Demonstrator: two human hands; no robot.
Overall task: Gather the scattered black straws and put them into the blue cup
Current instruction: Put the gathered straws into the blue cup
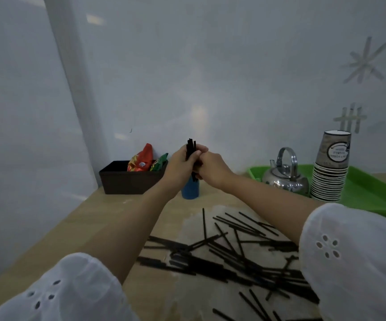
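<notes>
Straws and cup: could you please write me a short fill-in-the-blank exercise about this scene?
1. The left hand and right hand grip a straw bundle over the ____ cup.
2. The kettle stands on the ____ tray.
3. The loose straws on the table are ____.
Missing: blue; green; black.
</notes>
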